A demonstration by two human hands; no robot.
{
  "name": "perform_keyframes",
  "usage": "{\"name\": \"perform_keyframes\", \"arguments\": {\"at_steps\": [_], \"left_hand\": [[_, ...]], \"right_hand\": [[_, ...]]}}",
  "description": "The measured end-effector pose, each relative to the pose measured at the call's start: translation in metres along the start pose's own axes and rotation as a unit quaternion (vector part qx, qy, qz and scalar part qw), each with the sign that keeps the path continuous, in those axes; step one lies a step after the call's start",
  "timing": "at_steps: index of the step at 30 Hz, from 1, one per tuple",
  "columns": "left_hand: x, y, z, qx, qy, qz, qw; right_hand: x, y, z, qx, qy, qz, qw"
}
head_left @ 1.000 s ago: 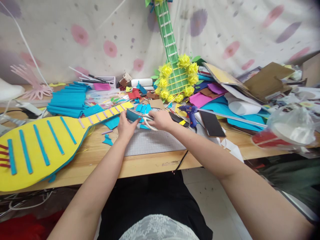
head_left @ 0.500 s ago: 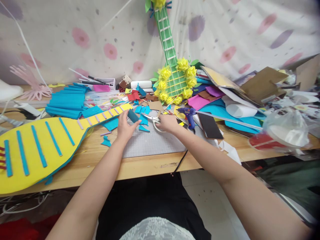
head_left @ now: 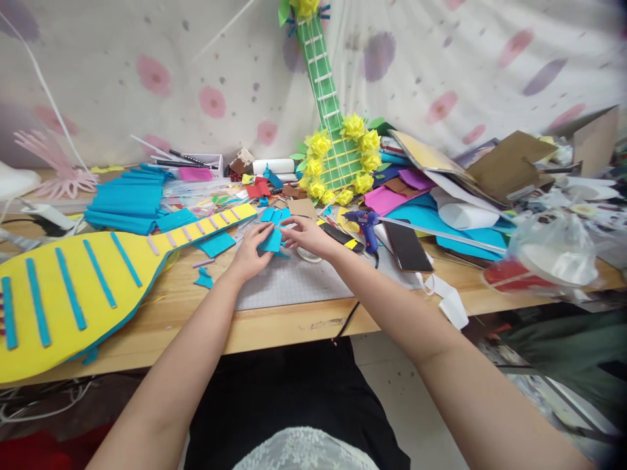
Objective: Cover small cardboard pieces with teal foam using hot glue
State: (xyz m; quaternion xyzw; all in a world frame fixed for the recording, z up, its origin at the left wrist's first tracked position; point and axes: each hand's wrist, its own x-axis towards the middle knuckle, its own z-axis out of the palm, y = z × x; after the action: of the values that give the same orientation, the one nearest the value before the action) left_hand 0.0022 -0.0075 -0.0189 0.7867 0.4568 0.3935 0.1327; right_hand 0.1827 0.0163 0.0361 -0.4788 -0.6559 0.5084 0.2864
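A small blue paper piece [head_left: 270,242] is between my two hands, over the grey cutting mat [head_left: 294,284]. My left hand [head_left: 251,254] grips it from the left, thumb and fingers on its edges. At its right edge, the curved fingers of my right hand [head_left: 309,235] hold the same piece. White-handled scissors [head_left: 309,256] lie on the mat under my right hand, mostly hidden by it. To the left, a yellow guitar-shaped cutout [head_left: 98,261] with blue and lilac strips lies with its neck pointing toward my left hand.
A purple glue gun [head_left: 367,228] and a dark phone [head_left: 406,245] lie to the right. Behind stands a green paper guitar [head_left: 337,156] with yellow flowers. Blue scraps [head_left: 218,243] and piled coloured sheets [head_left: 386,196] surround the mat. A bagged cup [head_left: 543,267] is far right.
My right hand has let go of the scissors and moved left to the blue paper piece. That piece is now tilted lower, with its broad face showing.
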Motion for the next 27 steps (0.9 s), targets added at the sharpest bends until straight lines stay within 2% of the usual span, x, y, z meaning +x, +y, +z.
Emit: {"name": "perform_keyframes", "arguments": {"at_steps": [4, 9, 12, 18, 22, 25, 27], "left_hand": [[0.0, 0.001, -0.002, 0.003, -0.005, 0.016, 1.0], [0.001, 0.002, 0.001, -0.003, 0.08, -0.04, 0.996], [0.002, 0.002, 0.004, -0.016, 0.109, -0.069, 0.992], [0.004, 0.0, 0.005, -0.114, 0.121, -0.068, 0.984], [0.006, -0.001, 0.004, -0.18, 0.14, -0.117, 0.967], [0.006, 0.0, 0.004, -0.201, 0.139, -0.151, 0.958], [0.006, 0.001, 0.004, -0.212, 0.131, -0.15, 0.957]], "right_hand": [[0.011, 0.002, 0.013, 0.085, 0.04, 0.058, 0.994], [0.017, 0.005, 0.021, 0.103, 0.106, 0.062, 0.987], [0.017, 0.006, 0.026, 0.122, 0.093, 0.052, 0.987], [0.013, 0.003, 0.03, 0.161, 0.075, 0.052, 0.983], [0.012, 0.001, 0.03, 0.168, 0.07, 0.05, 0.982], [0.013, 0.003, 0.029, 0.176, 0.078, 0.05, 0.98], [0.014, 0.003, 0.028, 0.184, 0.083, 0.046, 0.978]]}}
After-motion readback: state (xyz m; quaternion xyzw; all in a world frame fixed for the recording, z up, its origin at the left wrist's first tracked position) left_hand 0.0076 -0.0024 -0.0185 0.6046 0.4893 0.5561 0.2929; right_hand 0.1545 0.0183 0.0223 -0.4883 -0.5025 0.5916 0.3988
